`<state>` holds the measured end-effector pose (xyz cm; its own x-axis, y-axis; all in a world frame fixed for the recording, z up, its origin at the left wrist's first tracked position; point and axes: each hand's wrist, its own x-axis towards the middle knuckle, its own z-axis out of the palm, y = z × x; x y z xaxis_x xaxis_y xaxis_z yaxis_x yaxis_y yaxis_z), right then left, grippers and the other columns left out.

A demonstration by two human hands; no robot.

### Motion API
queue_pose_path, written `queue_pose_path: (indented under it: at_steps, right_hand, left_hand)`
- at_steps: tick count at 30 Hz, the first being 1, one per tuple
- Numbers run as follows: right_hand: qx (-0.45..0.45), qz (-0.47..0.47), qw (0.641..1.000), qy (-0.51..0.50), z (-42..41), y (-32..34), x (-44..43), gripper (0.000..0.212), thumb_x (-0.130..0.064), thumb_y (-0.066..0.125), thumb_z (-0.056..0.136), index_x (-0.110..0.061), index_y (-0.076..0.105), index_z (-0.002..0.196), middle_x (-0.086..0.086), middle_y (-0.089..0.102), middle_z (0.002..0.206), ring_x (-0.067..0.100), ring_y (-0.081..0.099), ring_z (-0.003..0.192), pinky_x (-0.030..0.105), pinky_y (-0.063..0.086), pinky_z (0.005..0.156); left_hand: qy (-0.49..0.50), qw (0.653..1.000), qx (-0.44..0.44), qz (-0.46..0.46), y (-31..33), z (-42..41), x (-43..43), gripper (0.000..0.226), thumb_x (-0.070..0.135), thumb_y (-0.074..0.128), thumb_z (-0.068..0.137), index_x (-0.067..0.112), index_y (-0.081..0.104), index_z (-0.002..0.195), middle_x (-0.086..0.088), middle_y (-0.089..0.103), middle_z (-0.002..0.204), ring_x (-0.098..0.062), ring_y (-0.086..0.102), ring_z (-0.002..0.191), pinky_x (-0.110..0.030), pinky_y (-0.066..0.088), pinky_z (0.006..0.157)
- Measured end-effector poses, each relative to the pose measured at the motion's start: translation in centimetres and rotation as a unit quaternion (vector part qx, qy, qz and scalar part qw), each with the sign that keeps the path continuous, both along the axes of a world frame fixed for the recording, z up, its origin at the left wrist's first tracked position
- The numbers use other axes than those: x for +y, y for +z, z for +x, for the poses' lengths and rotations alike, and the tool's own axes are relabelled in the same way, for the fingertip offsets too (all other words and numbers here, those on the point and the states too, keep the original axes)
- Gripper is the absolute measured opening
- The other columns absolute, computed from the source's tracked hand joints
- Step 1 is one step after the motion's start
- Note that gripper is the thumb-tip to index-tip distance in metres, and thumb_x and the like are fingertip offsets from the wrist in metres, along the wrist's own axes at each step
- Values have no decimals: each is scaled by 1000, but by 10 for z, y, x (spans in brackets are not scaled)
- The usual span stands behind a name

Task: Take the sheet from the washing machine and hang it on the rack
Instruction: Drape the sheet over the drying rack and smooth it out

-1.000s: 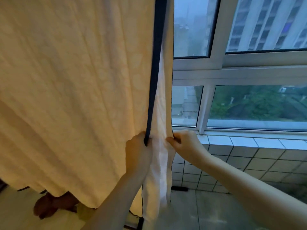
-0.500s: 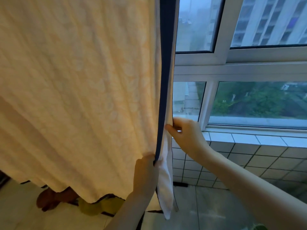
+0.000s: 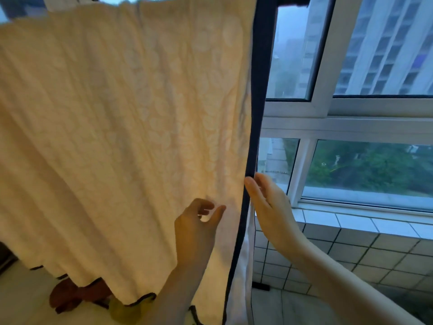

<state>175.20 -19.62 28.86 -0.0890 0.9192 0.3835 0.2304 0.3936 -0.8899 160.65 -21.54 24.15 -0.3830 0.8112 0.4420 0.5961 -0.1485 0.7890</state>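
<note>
Cream sheet (image 3: 105, 137) with a faint leaf pattern, hung full length from above, its top hem at the upper border of the view; what carries it, not to be seen. Along the right edge of the sheet, a dark blue border (image 3: 256, 102) from top to bottom, and behind its lower part a white layer (image 3: 244, 273). In front of the sheet, low down and just left of the border, the left hand (image 3: 196, 228): fingers loosely curled, thumb apart from them, nothing between; touching the cloth or not, cannot tell. At the right edge of the sheet, the right hand (image 3: 269, 207): fingers straight and close together, one fingertip against the border. Right of the sheet, a window (image 3: 328, 109) above a tiled wall (image 3: 351, 252). Under the lower hem of the sheet, a red-brown thing (image 3: 70, 294), blurred.
</note>
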Motion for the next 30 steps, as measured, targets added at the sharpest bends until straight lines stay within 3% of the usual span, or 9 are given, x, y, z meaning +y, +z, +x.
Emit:
queue_pose_path:
  at_steps: [3,6,9,11,15,21,25,28,30]
  right_hand:
    - [-11,-3,1000,-10,-4,2,5,10,-25,53,94,-17,58,94,-2,63,84,4,62,76,19,52,68]
    - [-52,26,998,-33,-5,4,4,24,-17,54,94,-12,51,70,1,51,63,3,48,55,14,42,55]
    - [-48,32,998,-29,-4,5,1,30,-13,52,95,-17,47,66,-5,46,59,0,45,52,13,40,53]
    - [-34,21,999,-29,-4,6,1,29,-13,50,96,-18,47,68,-6,46,60,1,45,52,14,39,52]
    - [-32,11,999,-36,-1,4,2,25,-18,48,97,-11,53,74,-2,49,64,3,43,54,15,38,53]
    - [-74,1,995,-65,8,0,8,27,-24,49,96,-8,60,76,5,60,69,22,55,65,29,46,62]
    - [-72,-9,996,-57,14,10,6,24,-22,51,95,-26,57,72,-13,58,66,-4,57,62,14,45,59]
    - [-36,13,998,-46,15,30,5,11,-22,56,92,-32,57,95,-22,63,88,-17,59,81,8,51,70]
    - [-16,56,997,-46,15,50,6,23,-28,58,86,-26,56,109,-21,61,96,-17,58,87,6,49,69]
  left_hand:
    - [30,999,-31,14,24,-1,9,40,41,79,70,23,57,98,11,61,91,-5,58,83,-19,49,73]
    - [27,999,-34,3,34,0,17,59,43,79,68,23,54,117,12,57,109,-8,55,94,-28,51,82]
    - [41,999,-21,-5,38,0,24,69,47,78,66,25,50,126,14,52,116,-9,56,96,-28,52,82]
    - [42,999,-31,-4,42,2,28,64,47,77,68,26,53,123,14,54,113,-9,56,95,-25,50,80]
    - [65,998,25,7,53,4,33,28,39,69,81,20,72,101,3,70,97,-11,60,88,-19,40,79]
    - [65,995,75,-5,45,1,30,18,35,72,80,18,74,87,3,70,84,-14,59,76,-26,49,71]
    - [37,997,69,19,52,-5,27,16,39,72,79,26,71,88,19,60,75,-10,55,73,-22,44,66]
    - [-1,997,51,61,68,-11,27,22,50,68,76,39,62,93,23,57,82,-3,56,76,-10,39,64]
    - [-5,993,54,100,84,-16,30,27,52,66,75,40,60,98,20,58,90,-2,56,79,-7,38,68]
